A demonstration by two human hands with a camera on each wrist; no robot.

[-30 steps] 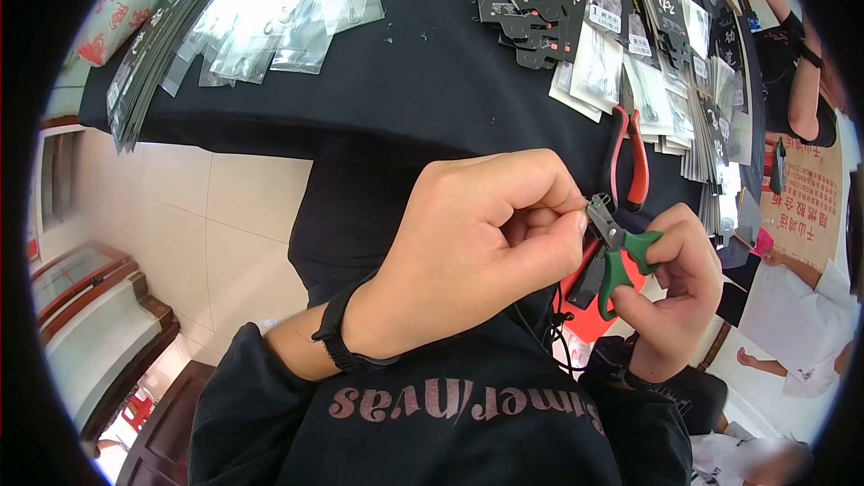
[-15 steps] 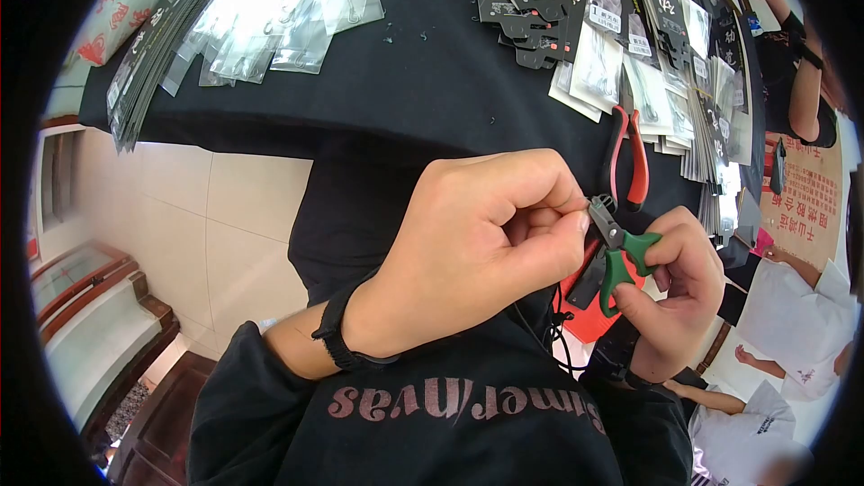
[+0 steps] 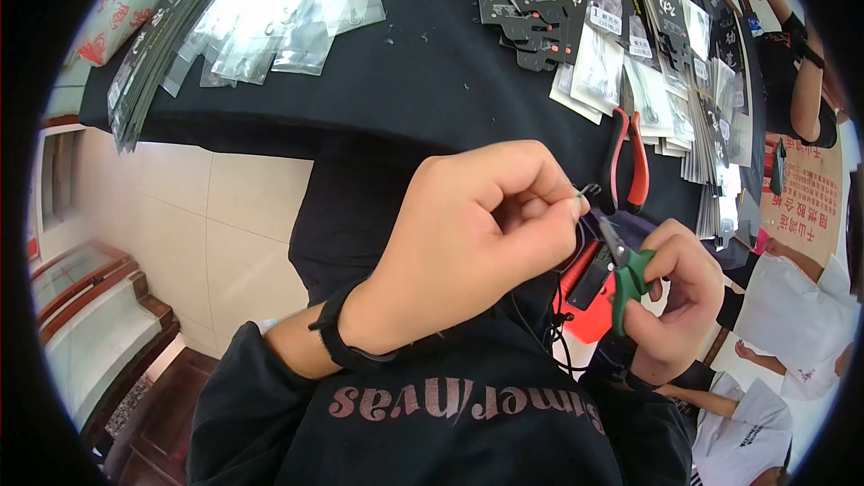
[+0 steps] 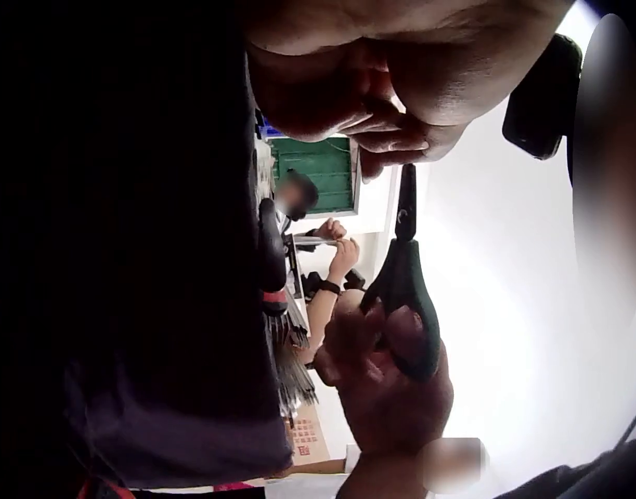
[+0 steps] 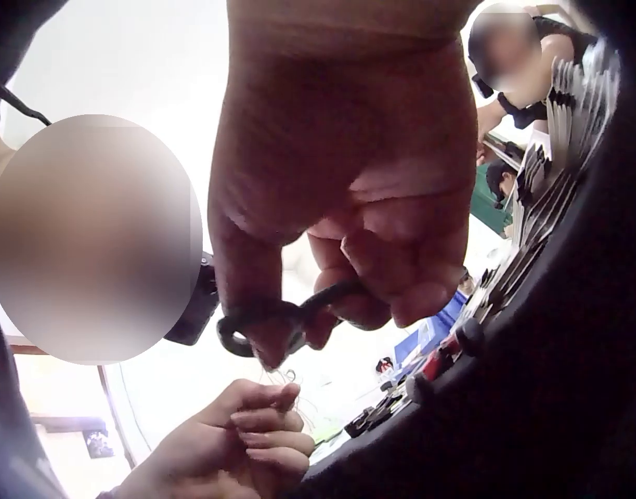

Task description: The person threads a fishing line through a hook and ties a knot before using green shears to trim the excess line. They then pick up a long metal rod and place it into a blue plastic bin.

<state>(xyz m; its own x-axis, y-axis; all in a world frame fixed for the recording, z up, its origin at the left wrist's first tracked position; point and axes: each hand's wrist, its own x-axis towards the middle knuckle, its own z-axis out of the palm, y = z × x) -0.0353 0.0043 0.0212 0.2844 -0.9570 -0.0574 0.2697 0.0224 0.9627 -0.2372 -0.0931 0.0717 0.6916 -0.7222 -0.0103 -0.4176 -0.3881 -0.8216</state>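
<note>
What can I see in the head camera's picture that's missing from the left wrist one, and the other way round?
Only the head view shows the clear bags on the table and the pink lettering on the dark shirt. It also shows a small dark loop at the left fingertips, which I cannot make out from the left wrist.

Only the left wrist view shows a green panel in the background.

Both show the left grip, the right grip holding green scissors, and a brown board with red writing.
</note>
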